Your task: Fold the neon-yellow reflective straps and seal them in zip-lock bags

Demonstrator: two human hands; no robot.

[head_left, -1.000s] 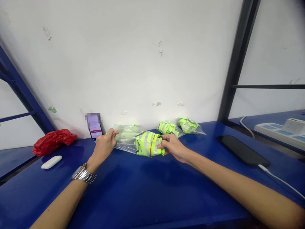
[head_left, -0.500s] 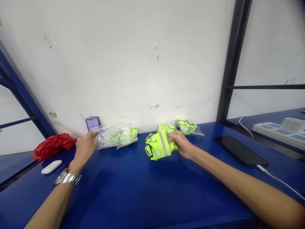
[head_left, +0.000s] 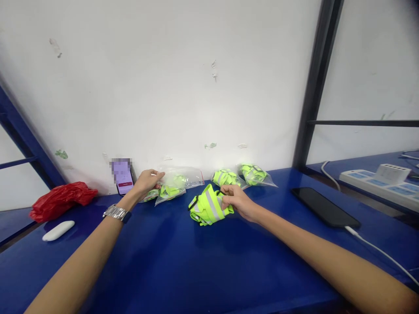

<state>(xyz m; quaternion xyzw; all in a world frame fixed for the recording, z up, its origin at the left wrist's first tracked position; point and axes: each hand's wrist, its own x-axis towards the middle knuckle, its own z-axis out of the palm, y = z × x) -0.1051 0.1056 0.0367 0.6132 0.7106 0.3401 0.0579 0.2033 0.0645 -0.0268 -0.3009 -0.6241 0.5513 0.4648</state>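
My right hand (head_left: 238, 202) is closed on a folded neon-yellow reflective vest (head_left: 209, 206) with silver stripes and black edging, held just above the blue table. My left hand (head_left: 148, 182), with a metal watch on the wrist, pinches one end of a clear plastic zip bag (head_left: 191, 178). The bag stretches to the right, its red-edged end pointing toward the vest. Behind and under it lie bagged yellow vests (head_left: 170, 192), partly hidden by the hand and bag. Two more bagged vests, one nearer the middle (head_left: 225, 177) and one farther right (head_left: 254, 174), rest against the wall.
A red plastic bag (head_left: 63, 200) and a white oval case (head_left: 59, 230) lie on the left. A phone (head_left: 122, 176) leans on the wall. To the right are a black phone (head_left: 324, 207) on a white cable and a power strip (head_left: 381, 183).
My left hand has moved right with the clear bag, uncovering the leaning phone. My right hand has brought the vest slightly left and down, turning it a little.
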